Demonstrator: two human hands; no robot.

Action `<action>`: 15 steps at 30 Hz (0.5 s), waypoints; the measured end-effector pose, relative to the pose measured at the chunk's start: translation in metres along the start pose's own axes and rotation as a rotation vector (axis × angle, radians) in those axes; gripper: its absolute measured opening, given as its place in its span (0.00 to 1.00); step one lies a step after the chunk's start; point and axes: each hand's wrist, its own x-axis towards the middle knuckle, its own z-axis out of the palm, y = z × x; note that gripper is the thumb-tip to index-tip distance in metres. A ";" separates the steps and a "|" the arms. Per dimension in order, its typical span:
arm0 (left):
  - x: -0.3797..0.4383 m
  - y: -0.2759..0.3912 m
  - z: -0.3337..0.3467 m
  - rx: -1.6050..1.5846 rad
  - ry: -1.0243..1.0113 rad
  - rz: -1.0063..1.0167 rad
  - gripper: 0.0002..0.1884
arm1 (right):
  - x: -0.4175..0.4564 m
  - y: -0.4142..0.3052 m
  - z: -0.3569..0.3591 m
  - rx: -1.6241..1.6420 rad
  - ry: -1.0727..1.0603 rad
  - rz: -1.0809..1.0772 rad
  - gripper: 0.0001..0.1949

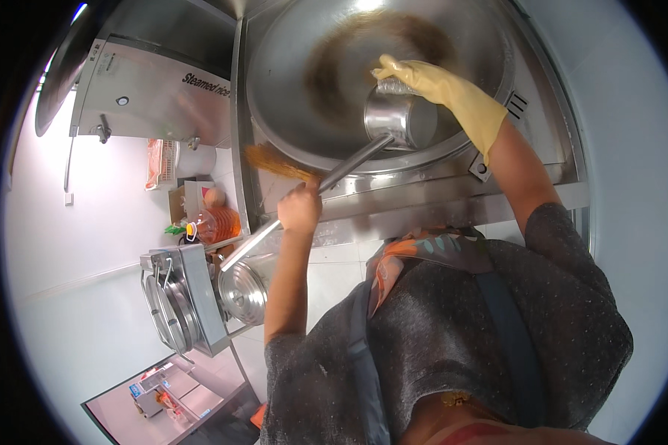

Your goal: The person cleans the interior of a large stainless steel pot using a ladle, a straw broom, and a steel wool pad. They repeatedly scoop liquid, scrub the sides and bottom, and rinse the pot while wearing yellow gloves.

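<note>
My left hand (300,207) grips the long metal handle (356,158) of a steel dipper (388,117). The dipper's cup is held on its side over the near part of a large wok (289,94). A yellow rubber glove covers my right hand (417,78), which presses a silvery mesh scouring pad (395,86) to the far side of the cup. Just beyond my left fist a straw-coloured bristle brush (278,160) lies at the wok's rim; whether the fist also touches it, I cannot tell. Brownish stains ring the middle of the wok.
A steel cabinet (156,94) with writing stands left of the stove. Below it are an oil jug (217,223) with a yellow cap and a plastic basket (161,164). A lidded steel pot (244,292) sits near my left elbow. The stove's steel front edge (378,214) runs before my waist.
</note>
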 end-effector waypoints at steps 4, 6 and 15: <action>0.007 -0.017 -0.012 0.068 0.136 0.111 0.06 | -0.007 0.005 -0.011 0.183 -0.151 0.097 0.19; 0.013 -0.025 -0.019 0.105 0.141 0.163 0.05 | -0.003 0.013 -0.017 0.235 -0.227 0.126 0.13; 0.060 -0.036 -0.055 0.230 0.279 0.377 0.03 | -0.022 -0.066 0.053 -1.074 -0.582 -0.195 0.11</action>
